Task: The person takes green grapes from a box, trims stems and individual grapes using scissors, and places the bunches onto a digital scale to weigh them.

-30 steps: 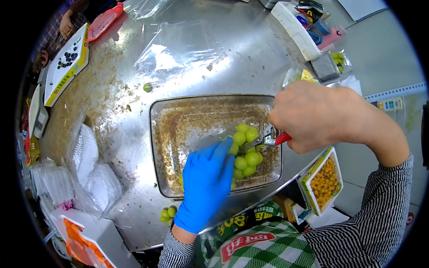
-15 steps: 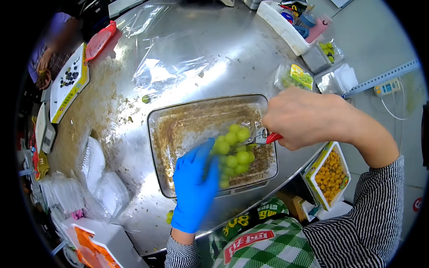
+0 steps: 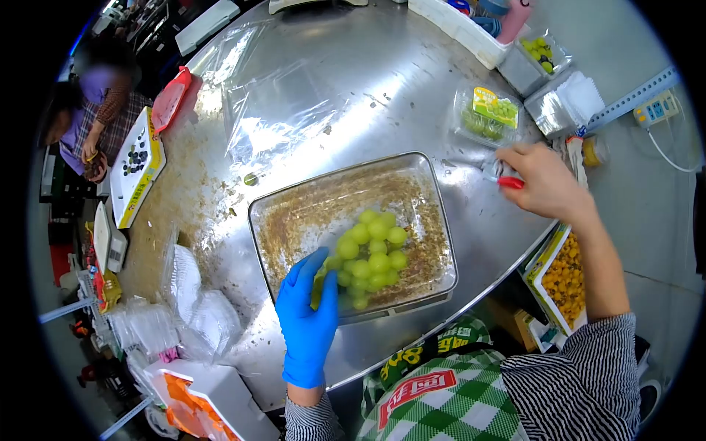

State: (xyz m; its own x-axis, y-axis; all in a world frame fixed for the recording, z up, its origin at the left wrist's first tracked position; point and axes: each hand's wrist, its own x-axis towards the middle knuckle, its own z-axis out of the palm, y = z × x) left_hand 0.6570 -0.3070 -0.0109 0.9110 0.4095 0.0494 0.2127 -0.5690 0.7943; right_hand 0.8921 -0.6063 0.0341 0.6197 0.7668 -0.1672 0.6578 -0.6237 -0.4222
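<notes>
At the lower-left edge of the green grape bunch [image 3: 371, 257], the left hand in a blue rubber glove [image 3: 305, 316] is held low, its thumb and fingers parted and curved. Green shows in the gap; whether anything is clamped there cannot be told. By that placing, the bunch could be steadied or turned. The grapes are laid towards five o'clock in the shallow, stained metal tray [image 3: 276, 239], where anything loose would presumably be caught.

Over at two o'clock, beyond the tray's rim, the red-handled metal shears [image 3: 509, 181] are gripped by the bare right hand [image 3: 544, 176], fingers wrapped round the handle. The fruit is given space that way (sensible, with blades about).

Just past them, towards half past one, a labelled clear plastic box of green fruit [image 3: 489, 117] is set within easy reach.
</notes>
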